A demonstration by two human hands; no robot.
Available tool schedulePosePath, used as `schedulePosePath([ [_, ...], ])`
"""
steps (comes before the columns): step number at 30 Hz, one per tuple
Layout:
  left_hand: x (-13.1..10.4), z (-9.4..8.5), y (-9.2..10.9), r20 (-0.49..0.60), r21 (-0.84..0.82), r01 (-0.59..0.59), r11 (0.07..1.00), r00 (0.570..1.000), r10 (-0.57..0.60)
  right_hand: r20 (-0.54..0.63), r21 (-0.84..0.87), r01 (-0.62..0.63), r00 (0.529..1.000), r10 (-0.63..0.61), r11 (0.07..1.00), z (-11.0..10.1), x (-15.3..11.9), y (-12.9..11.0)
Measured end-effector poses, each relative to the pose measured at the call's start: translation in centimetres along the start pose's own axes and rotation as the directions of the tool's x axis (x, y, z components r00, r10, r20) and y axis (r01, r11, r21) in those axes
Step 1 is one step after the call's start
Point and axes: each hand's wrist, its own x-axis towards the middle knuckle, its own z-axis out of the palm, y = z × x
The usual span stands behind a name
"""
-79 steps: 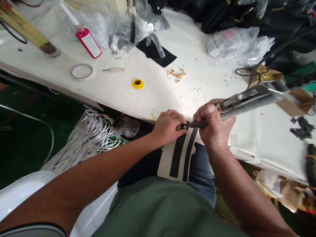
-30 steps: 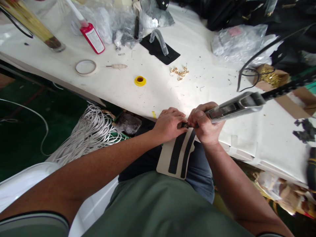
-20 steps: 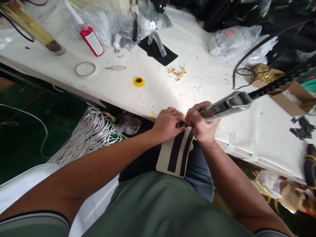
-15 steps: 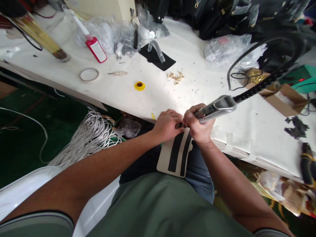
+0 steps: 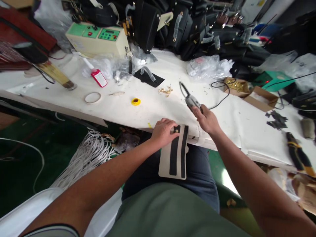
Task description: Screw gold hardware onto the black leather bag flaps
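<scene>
My left hand point(image 5: 165, 131) grips the top end of a beige flat panel point(image 5: 166, 163), its thumb near a small gold stud. Two black strips run down the panel, which lies over my lap against the table edge. My right hand point(image 5: 207, 119) is closed around a silver corded electric screwdriver point(image 5: 193, 101), held above the table to the right of the panel. A little heap of gold fittings point(image 5: 166, 90) lies beyond my hands. Behind it is a black flat piece point(image 5: 149, 79) with a plastic-wrapped handle.
On the table stand a red bottle point(image 5: 99, 78), a tape roll point(image 5: 92, 97), a yellow ring point(image 5: 135, 101) and open cardboard boxes point(image 5: 261, 98). Pliers point(image 5: 298, 153) lie at the right edge. Black bags point(image 5: 145, 26) line the back beside a control box point(image 5: 98, 42).
My right hand has lifted the screwdriver off the panel and swung it away to the right, uncovering the gold stud. My left hand stays on the panel. The view has tilted up.
</scene>
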Motion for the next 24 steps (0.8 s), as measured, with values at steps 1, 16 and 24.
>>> schedulePosePath([
  [1, 0.1, -0.1, 0.1, 0.012, 0.016, 0.009, 1.000, 1.000, -0.009, 0.034, -0.148, -0.013, 0.999, 0.018, 0.989, -0.2, 0.2, 1.0],
  [16, 1.6, -2.5, 1.6, 0.230, -0.002, 0.192, 0.981, 0.955, -0.187, -0.366, 0.070, 0.127, 0.926, -0.093, 0.989, 2.9, -13.8, 5.2],
  [24, -1.6, -5.5, 1.7, 0.271, -0.695, 0.454, 0.557, 0.884, -0.382, 0.246, 0.775, -0.408, 0.898, 0.365, 0.483, 8.9, -20.2, 5.2],
])
